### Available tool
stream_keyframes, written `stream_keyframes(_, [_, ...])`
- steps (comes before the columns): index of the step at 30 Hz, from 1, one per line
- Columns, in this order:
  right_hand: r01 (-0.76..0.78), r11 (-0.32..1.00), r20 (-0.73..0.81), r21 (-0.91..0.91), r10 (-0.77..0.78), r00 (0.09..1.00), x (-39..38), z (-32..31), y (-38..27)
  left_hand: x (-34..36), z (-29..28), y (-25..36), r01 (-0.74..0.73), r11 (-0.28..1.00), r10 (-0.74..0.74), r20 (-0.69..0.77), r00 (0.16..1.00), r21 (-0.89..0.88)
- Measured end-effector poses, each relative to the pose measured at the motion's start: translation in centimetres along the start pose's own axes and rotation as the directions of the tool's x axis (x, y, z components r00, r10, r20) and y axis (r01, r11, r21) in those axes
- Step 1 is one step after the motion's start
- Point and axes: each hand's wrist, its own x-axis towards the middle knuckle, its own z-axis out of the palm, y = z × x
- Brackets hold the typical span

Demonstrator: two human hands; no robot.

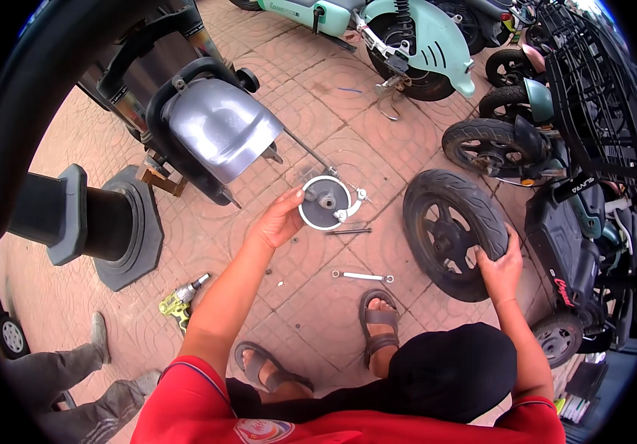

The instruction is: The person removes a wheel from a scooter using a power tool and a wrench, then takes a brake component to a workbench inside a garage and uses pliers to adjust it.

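My left hand (283,218) grips a round brake plate (318,211) with a white rim, dark face and silver lever arm, joined to a long rod (311,155) from the scooter's raised wheel end with a silver mudguard (222,122). On the right, my right hand (503,259) holds the black tyred wheel (429,222) by its tread and rim. A thin dark bolt or axle (348,231) lies on the paving below the plate. A double-ended spanner (363,277) lies above my sandalled feet, and a yellow-green power tool (175,303) lies to the left of my left forearm.
A mint scooter (418,55) stands at the back, several wheels (492,144) and scooters (570,259) line the right. Stacked traffic cones (96,214) and a wooden block (159,174) are left. Another person's grey-trousered legs (66,359) are at lower left.
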Motion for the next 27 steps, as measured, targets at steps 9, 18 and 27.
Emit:
stream_keyframes(9, [-0.019, 0.999, -0.004, -0.035, 0.019, 1.0, -0.1, -0.4, -1.0, -0.3, 0.3, -0.8, 0.014, 0.999, -0.013, -0.024, 1.0, 0.047])
stream_keyframes(18, [-0.029, 0.998, 0.022, -0.048, 0.03, 0.999, 0.7, -0.1, 1.3, -0.8, -1.4, -0.8, -0.04, 0.973, 0.07, -0.127, 0.989, 0.226])
stream_keyframes(27, [-0.149, 0.987, -0.022, 0.056, 0.15, 0.988, 1.5, 0.4, 1.7, -0.5, -1.2, -0.1, -0.051, 0.943, 0.127, -0.215, 0.968, 0.33])
